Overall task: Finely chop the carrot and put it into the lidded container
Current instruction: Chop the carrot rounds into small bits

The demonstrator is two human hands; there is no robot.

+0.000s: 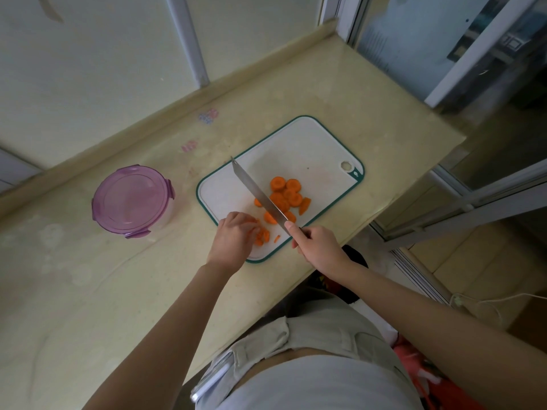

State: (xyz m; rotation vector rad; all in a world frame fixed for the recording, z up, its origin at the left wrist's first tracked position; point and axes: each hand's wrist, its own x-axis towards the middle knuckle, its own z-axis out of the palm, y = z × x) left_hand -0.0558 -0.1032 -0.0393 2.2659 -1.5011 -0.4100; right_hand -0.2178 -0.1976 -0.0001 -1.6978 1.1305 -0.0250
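Observation:
Orange carrot slices [285, 193] lie in a loose pile on the white, teal-edged cutting board [299, 143]. Smaller cut carrot pieces [263, 236] sit near the board's front edge. My left hand [233, 236] curls its fingers over those small pieces and holds them down. My right hand [315, 245] grips the handle of a long knife [257, 192], whose blade angles up and away over the board, above the slices. The round container with a purple clip lid [131, 199] stands closed on the counter to the left of the board.
The beige counter [88, 291] runs along a raised back ledge [177, 105] and wall. Its right edge drops off just past the board, beside a sliding glass door [444, 54]. Faded stickers [208, 116] mark the counter behind the board.

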